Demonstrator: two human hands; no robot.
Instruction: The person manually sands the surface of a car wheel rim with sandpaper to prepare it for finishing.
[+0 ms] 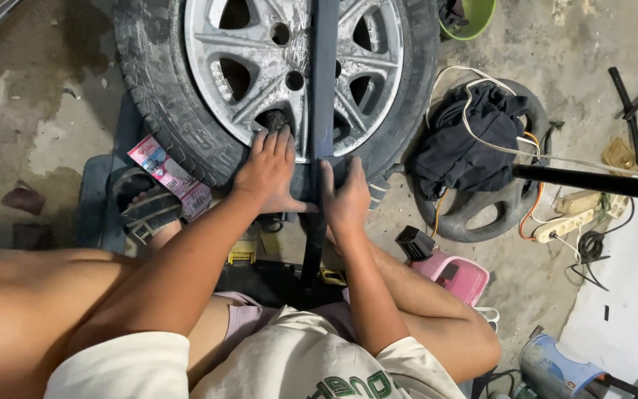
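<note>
Head view, looking down at a seated person w/ bare knees and a cream T-shirt. A car wheel w/ black rubber tyre [158, 89] and scuffed silver multi-spoke alloy rim [260, 52] lies flat on the stained concrete floor [31, 125], just in front of the person. A long dark flat metal bar [324, 81] runs across the rim from the top edge of frame down over the tyre's near edge, ending between the legs. Left hand [269, 174] is spread flat, palm down, on the near part of rim and tyre, fingertips by a dark opening in the rim, thumb reaching toward the bar; grip open, nothing clasped. Right hand [345, 198] lies just right of the bar at the tyre edge, thumb touching the bar's side, fingers only loosely curled; can't tell if it really clasps the bar. The hands sit close, bar between them. Left of the tyre: a foot in a black sandal [145, 210], a pink-and-white printed packet [169, 174] touching the tyre wall. Right: a small black rubber tyre [481, 214] w/ a dark crumpled cloth [467, 140] and white cable on it, a black rod [592, 182] crossing above, a white power strip [564, 224], a pink plastic box [455, 275], a green bucket [474, 18] at top.
</note>
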